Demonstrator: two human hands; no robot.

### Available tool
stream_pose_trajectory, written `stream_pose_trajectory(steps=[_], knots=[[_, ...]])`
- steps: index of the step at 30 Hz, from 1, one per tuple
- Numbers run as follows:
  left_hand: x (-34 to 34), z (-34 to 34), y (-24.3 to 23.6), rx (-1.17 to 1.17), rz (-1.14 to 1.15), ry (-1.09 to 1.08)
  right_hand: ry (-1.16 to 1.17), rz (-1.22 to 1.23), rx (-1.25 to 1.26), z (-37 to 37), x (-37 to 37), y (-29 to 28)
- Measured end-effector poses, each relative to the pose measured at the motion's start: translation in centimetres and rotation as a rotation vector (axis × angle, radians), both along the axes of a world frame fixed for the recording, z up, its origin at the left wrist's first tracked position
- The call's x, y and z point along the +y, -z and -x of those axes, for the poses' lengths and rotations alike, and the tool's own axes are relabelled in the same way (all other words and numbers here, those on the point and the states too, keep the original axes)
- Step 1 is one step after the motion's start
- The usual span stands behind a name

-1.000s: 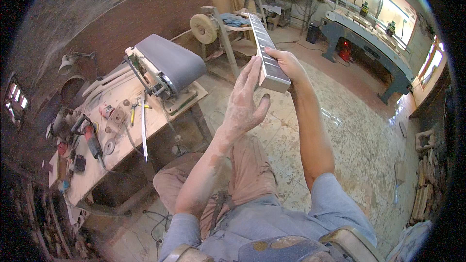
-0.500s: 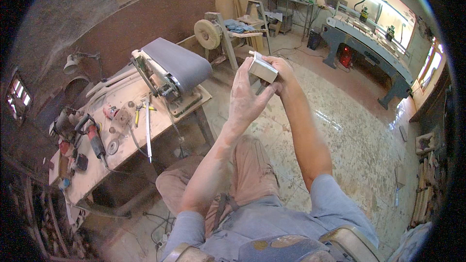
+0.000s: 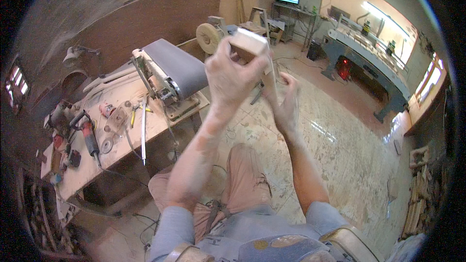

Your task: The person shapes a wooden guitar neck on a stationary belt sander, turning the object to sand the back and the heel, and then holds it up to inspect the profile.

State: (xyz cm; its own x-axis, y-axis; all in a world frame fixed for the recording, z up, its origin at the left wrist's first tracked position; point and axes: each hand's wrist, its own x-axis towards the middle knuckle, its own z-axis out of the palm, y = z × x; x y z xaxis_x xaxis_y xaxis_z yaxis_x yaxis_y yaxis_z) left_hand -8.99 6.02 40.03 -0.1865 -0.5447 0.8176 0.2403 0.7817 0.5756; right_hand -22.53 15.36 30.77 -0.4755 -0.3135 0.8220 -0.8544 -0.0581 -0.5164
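Observation:
My left hand is raised in front of me, its fingers and thumb closed around a small pale box-shaped block. The block's top face looks bright white and its near side lies in shadow; motion blurs it, and I cannot tell its material. Just right of it and lower, my right hand has its thumb and fingers apart and seems to hold nothing. Its fingertips come close to the block's right end, though I cannot tell whether they touch it.
A belt sander stands on the wooden workbench to my left. An angle grinder, yellow-handled pliers and a metal ruler lie there. A round buffing wheel stands beyond. A large grey machine occupies the far right.
The block has gone from between both hands to my left hand alone, rising and shifting left. My right hand has let go and dropped lower. The view has turned slightly.

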Motion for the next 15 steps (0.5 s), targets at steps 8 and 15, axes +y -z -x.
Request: stream_pose_trajectory(steps=[8,15], knots=[[-10.1,-6.5,-5.2,-0.271,-0.436,0.106,-0.11,-0.402,0.139,-0.9,0.4,-0.7],[-19.3,-10.0,-2.4,-0.413,-0.013,-0.142,-0.144,-0.845,0.264,-0.8,-2.2,-10.4]])
